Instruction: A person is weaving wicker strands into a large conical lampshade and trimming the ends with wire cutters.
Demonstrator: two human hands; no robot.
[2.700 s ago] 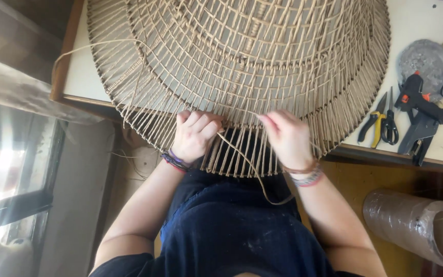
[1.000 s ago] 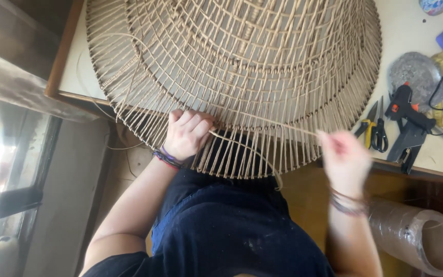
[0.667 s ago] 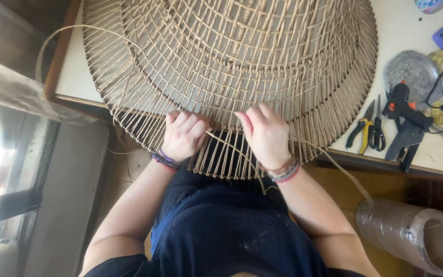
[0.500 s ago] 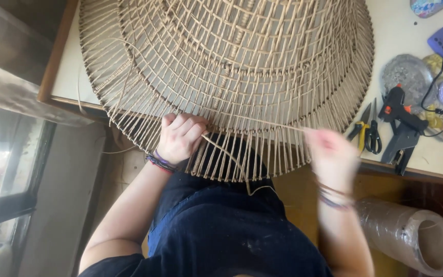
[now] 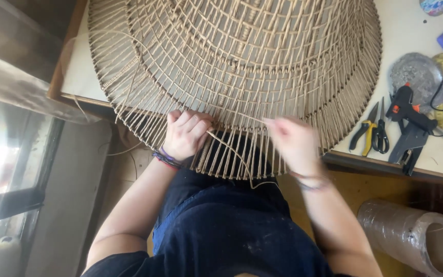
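Note:
A large round woven wicker frame [image 5: 242, 56] lies on the pale table [image 5: 416, 31], its loose spokes hanging over the near edge above my lap. My left hand [image 5: 186, 134] grips the spokes at the frame's near rim, fingers curled over the weave. My right hand [image 5: 294, 142] is blurred by motion just right of it, at the rim, pinching a thin cane strand [image 5: 232, 154] that loops down between both hands and across my dark apron.
On the table's right side lie pliers [image 5: 361, 134], scissors [image 5: 381, 134] and a black glue gun [image 5: 408, 110] with its cord. A round metal dish [image 5: 415, 73] sits behind them. A clear plastic roll [image 5: 416, 237] lies on the floor at the right. A window [image 5: 6, 169] is at the left.
My right hand keeps swinging out to the right with the strand and back to the rim; now it is back near the rim. The left hand stays gripping the spokes.

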